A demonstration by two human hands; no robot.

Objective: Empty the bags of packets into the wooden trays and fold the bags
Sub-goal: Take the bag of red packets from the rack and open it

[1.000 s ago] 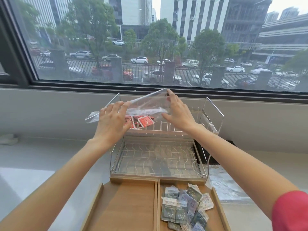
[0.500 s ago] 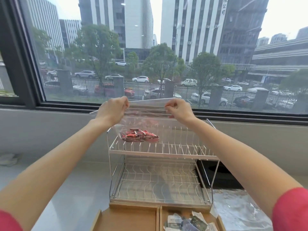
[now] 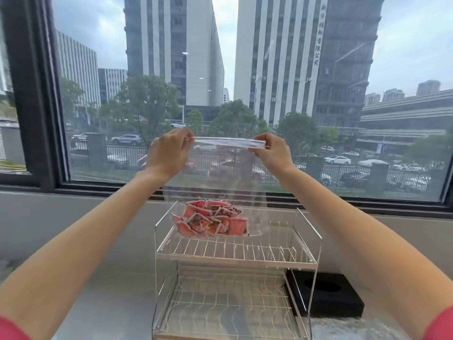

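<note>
Frame ctr: L hand (image 3: 169, 153) & R hand (image 3: 270, 153) each pinch bag (image 3: 220, 173) top corners; red packets (image 3: 210, 220) at bottom, above rack (image 3: 235, 253).

We see two bare forearms, no watch or rings visible. Red short sleeves (image 3: 9, 328) at both lower corners. Left hand (image 3: 166, 153), right hand (image 3: 272, 153) ungloved.
</note>
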